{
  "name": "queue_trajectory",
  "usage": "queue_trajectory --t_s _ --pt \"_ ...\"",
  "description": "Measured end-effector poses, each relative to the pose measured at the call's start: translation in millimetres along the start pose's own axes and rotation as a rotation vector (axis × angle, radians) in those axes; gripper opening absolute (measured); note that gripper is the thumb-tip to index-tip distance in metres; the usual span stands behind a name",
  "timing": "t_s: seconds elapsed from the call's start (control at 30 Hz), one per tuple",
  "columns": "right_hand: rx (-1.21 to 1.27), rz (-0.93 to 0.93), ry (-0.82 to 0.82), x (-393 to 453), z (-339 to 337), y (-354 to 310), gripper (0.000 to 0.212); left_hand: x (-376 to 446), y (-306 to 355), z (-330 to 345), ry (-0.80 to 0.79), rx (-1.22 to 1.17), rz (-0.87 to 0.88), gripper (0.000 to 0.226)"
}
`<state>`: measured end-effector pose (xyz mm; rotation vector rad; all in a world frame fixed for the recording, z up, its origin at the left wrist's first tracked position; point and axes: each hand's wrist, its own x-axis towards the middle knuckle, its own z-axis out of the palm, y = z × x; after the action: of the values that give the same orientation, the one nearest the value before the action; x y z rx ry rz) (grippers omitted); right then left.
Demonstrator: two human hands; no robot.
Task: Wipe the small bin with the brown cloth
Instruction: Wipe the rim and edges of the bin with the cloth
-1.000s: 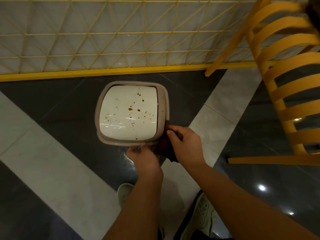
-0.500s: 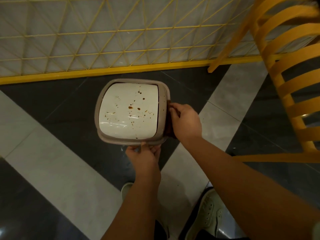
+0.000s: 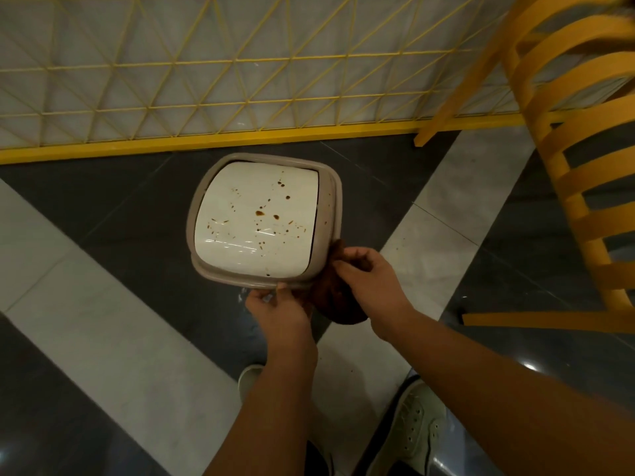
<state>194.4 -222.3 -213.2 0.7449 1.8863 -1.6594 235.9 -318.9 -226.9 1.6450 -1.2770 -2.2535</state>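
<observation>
Fingertips (image 3: pixel 338 267) of the right hand (image 3: pixel 372 283) are pinched shut on the brown cloth (image 3: pixel 338 300), pressing it against the near right corner of the small bin (image 3: pixel 335 214), while the left hand (image 3: pixel 280 309) curls its fingers over the bin's near rim, closed on the edge just beside the cloth. The bin stands on the dark floor tiles (image 3: pixel 113 207), close to the yellow base of the wire-mesh partition (image 3: pixel 206 80), seen from almost straight above. Its body and rim are a dull beige-grey with rounded corners, and its glossy white swing lid (image 3: pixel 256 218) is spattered with brown drops and streaks, thickest around the middle and toward the right. The cloth hangs in a dark, rounded bunch below the rim between the two hands. Half a second ago the right hand was higher up along the bin's right side with the cloth mostly hidden behind it; it has since slid down to the near corner, much where it was a second ago, and the spots on the lid look unchanged. A pale diagonal floor stripe (image 3: pixel 86 321) runs under the arms, two light sneakers (image 3: pixel 417 427) show at the bottom, and a yellow slatted chair (image 3: pixel 580 173) stands to the right.
</observation>
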Motion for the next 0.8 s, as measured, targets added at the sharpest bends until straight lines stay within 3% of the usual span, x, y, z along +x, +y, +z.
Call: queue_trajectory --t_s 0.17,0.4,0.57,0.67,0.8 --pt "-0.097 -0.034 0.103 10 6 0 0.022 -3 2 -1 -0.007 0.016 0.004 0.028" --pt "-0.068 -0.095 0.240 67 15 -57 0.022 -6 5 0 -0.041 -0.081 -0.039 0.027" --pt "-0.144 -0.018 0.126 34 6 -28 0.017 -8 4 3 -0.043 -0.089 -0.041 0.025" --pt "-0.131 0.047 0.041 2 4 1 0.022 -3 -2 0 0.004 0.043 -0.021 0.022" --pt "-0.152 0.043 0.047 8 9 0 0.025 -1 -1 -1 -0.013 0.080 0.003 0.025"
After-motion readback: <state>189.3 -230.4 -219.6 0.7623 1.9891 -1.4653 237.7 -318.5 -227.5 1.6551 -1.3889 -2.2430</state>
